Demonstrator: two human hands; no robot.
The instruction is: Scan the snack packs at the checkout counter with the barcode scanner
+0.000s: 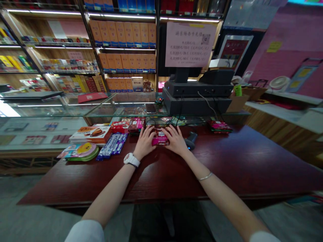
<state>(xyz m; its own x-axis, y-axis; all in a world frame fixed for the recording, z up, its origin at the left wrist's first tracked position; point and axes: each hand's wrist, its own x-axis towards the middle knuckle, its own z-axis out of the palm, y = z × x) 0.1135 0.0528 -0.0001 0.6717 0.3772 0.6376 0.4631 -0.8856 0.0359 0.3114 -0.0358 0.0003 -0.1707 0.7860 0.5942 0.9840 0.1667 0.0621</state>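
Observation:
My left hand (pixel 145 143), with a white watch on its wrist, grips the left side of a magenta and brown chocolate pack (pixel 160 137) with hazelnut lettering. On the other side my right hand (pixel 177 139) has its fingers and thumb on the same pack. It lies at the far middle of the dark red table (pixel 161 174); fingers cover its edges. Just left of my left hand is a stack of similar magenta packs (pixel 137 124). A black barcode scanner (pixel 191 140) rests close to my right hand.
To the left are blue-wrapped bars (pixel 112 146), an orange and white box (pixel 91 134), a red pack (pixel 121 126) and round colourful packages (pixel 82 151). More magenta packs (pixel 219 126) sit at right. Behind stand a glass counter (pixel 118 101), a phone (pixel 150 108) and a till (pixel 196 97).

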